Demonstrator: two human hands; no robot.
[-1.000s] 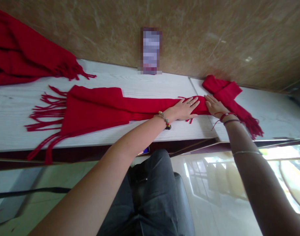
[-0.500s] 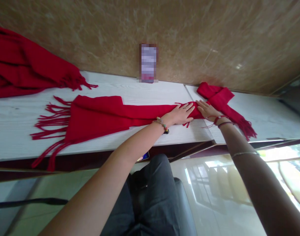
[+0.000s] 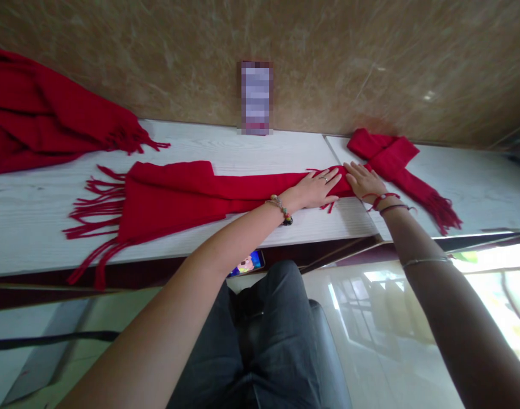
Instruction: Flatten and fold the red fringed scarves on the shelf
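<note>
A red fringed scarf (image 3: 170,199) lies lengthwise on the white tabletop, wider and partly unfolded at its left end, folded narrow toward the right. My left hand (image 3: 313,189) rests flat on the narrow part with its fingers spread. Just right of it, my right hand (image 3: 364,180) lies with outstretched fingers on the scarf's right end. Short bits of fringe poke out above and below the cloth beside my left hand. Beyond my right hand is another red scarf (image 3: 385,159), folded across itself, its fringe pointing to the lower right.
A heap of red scarf cloth (image 3: 38,113) covers the far left of the white table (image 3: 260,153). A pixelated, phone-shaped object (image 3: 256,96) stands against the brown marbled wall (image 3: 157,57). Below the table edge, a lit phone (image 3: 253,261) lies above my knees.
The camera view has shifted slightly, showing more of the lower phone. Both hands stay flat on the scarf in nearly the same place, and the scarf's folds look unchanged.
</note>
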